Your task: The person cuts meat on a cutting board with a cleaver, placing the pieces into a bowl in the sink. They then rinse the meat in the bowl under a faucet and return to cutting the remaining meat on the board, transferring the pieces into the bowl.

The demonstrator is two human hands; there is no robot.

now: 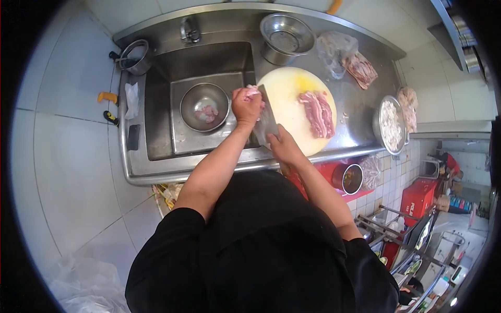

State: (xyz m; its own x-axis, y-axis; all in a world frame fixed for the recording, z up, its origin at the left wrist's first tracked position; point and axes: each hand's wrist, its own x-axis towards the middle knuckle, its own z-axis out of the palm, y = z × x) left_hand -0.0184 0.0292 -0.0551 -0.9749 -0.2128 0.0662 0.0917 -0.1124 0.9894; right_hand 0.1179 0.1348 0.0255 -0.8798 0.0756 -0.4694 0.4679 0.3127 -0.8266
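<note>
My right hand is closed round the handle end of a cleaver, whose broad blade lies over the left edge of the round cutting board. My left hand is closed on pieces of raw meat beside the blade, at the border of board and sink. How much meat is under its fingers is hidden. A striped slab of raw meat rests on the right half of the board. Left of my left hand, a steel bowl with a few meat pieces in it stands in the sink.
Behind the board stand stacked steel bowls and a plastic bag by more meat. A colander of pale pieces sits at the right end. A pot occupies the sink's back left corner, near the faucet.
</note>
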